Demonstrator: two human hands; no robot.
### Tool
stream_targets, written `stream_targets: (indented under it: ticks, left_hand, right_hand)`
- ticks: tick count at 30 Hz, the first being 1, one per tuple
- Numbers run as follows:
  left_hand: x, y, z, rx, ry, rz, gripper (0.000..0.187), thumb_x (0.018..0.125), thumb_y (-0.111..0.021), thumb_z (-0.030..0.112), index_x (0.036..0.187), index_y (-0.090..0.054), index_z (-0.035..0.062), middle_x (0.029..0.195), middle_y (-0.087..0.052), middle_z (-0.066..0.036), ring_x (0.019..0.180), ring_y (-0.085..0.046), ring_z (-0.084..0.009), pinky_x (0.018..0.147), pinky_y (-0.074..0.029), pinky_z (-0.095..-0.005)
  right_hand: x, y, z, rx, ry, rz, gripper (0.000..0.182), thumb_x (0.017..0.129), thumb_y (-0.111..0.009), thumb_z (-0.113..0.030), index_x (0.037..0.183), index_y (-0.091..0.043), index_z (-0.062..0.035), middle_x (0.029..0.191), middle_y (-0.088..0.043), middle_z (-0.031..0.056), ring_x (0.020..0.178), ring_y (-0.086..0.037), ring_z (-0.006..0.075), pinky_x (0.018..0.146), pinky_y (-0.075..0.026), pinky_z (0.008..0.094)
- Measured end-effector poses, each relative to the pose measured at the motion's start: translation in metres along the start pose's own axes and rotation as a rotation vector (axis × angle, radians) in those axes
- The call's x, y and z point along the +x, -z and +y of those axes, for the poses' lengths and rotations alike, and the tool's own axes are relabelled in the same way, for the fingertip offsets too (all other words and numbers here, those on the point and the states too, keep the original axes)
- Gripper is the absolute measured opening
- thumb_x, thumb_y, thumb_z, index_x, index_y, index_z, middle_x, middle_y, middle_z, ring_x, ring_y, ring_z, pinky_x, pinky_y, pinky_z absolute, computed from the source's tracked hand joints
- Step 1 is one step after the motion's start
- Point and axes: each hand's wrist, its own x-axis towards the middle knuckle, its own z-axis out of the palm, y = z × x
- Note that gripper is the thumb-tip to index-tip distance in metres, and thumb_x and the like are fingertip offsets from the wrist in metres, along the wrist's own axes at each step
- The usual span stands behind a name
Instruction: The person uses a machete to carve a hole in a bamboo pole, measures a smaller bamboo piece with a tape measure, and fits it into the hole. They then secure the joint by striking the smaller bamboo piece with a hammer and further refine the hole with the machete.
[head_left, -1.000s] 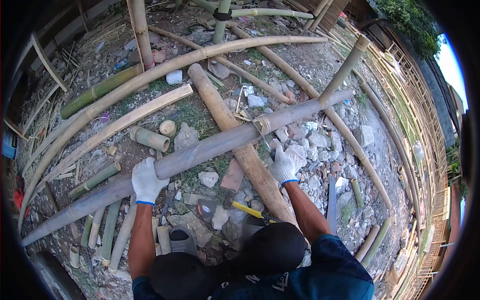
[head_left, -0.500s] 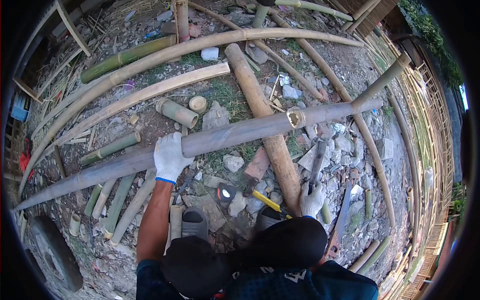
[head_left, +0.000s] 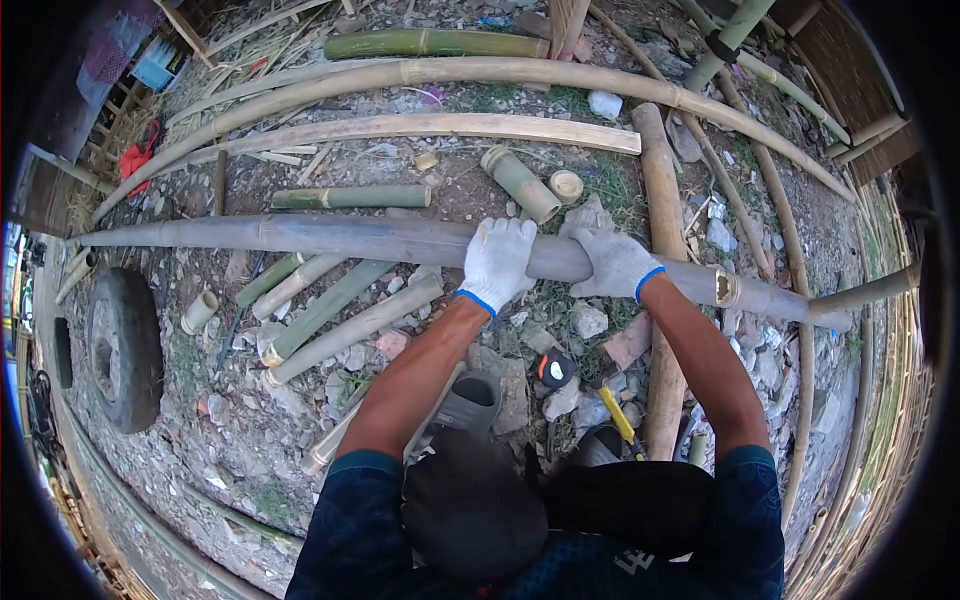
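A long grey bamboo pole (head_left: 350, 238) lies across the view, with a cut opening (head_left: 726, 288) in its right part. My left hand (head_left: 498, 262), in a white glove with a blue cuff, is closed around the middle of the pole. Just to the right, my right hand (head_left: 612, 263), gloved the same way, grips the pole too. The pole crosses over a thick brown log (head_left: 662, 200). Below my hands, a black and orange tape measure (head_left: 555, 368) and a yellow-handled tool (head_left: 622, 420) rest on the rubble.
Cut bamboo pieces (head_left: 350, 197) lie above and below the pole on the left. A worn tire (head_left: 124, 350) is at the far left. Long curved bamboo (head_left: 470, 70) spans the top. An upright bamboo post (head_left: 728, 45) stands at the upper right.
My right hand has let go of the dark-bladed tool and moved up onto the pole beside my left hand. The view has turned and shifted left, bringing the tire further into sight.
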Motion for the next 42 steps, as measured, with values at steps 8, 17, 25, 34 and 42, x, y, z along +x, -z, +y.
stream_targets:
  ticks: [8, 17, 25, 34, 42]
  left_hand:
    - [0.019, -0.022, -0.011, 0.063, -0.053, 0.172, 0.063, 0.066, -0.091, 0.034, 0.115, -0.058, 0.0111, 0.109, -0.066, -0.007, 0.110, -0.064, -0.0264, 0.099, -0.046, -0.0412]
    - [0.023, -0.010, -0.015, -0.053, -0.040, 0.031, 0.065, 0.064, -0.092, 0.036, 0.113, -0.059, 0.0116, 0.111, -0.069, -0.010, 0.109, -0.067, -0.0281, 0.098, -0.048, -0.0419]
    - [0.029, -0.001, -0.013, -0.038, -0.037, -0.012, 0.068, 0.062, -0.093, 0.040, 0.112, -0.058, 0.0110, 0.113, -0.067, -0.010, 0.107, -0.067, -0.0285, 0.098, -0.049, -0.0440]
    - [0.040, 0.010, -0.016, -0.057, -0.026, -0.161, 0.071, 0.062, -0.092, 0.046, 0.113, -0.059, 0.0096, 0.113, -0.070, -0.015, 0.111, -0.069, -0.0341, 0.101, -0.051, -0.0477]
    - [0.040, 0.010, -0.015, -0.031, -0.032, -0.138, 0.072, 0.062, -0.093, 0.047, 0.113, -0.060, 0.0092, 0.113, -0.071, -0.015, 0.109, -0.070, -0.0346, 0.100, -0.052, -0.0478]
  right_hand:
    - [0.027, -0.014, -0.003, -0.036, -0.093, 0.149, 0.078, 0.068, -0.087, -0.038, 0.135, -0.058, -0.0094, 0.124, -0.069, 0.0220, 0.112, -0.070, 0.0402, 0.097, -0.056, 0.0488]
    - [0.030, -0.003, 0.003, 0.033, -0.056, 0.058, 0.083, 0.067, -0.087, -0.039, 0.138, -0.057, -0.0089, 0.122, -0.069, 0.0229, 0.114, -0.069, 0.0415, 0.097, -0.056, 0.0487]
    - [0.024, -0.011, 0.004, -0.030, -0.129, 0.088, 0.082, 0.069, -0.088, -0.042, 0.137, -0.057, -0.0085, 0.131, -0.066, 0.0218, 0.121, -0.065, 0.0386, 0.099, -0.053, 0.0512]
    - [0.014, -0.021, 0.006, -0.033, -0.165, 0.160, 0.087, 0.072, -0.089, -0.048, 0.144, -0.056, -0.0118, 0.143, -0.061, 0.0163, 0.140, -0.055, 0.0366, 0.109, -0.047, 0.0526]
    - [0.006, -0.029, 0.000, 0.016, -0.192, 0.253, 0.083, 0.073, -0.089, -0.044, 0.142, -0.057, -0.0104, 0.140, -0.062, 0.0166, 0.144, -0.048, 0.0370, 0.113, -0.042, 0.0540]
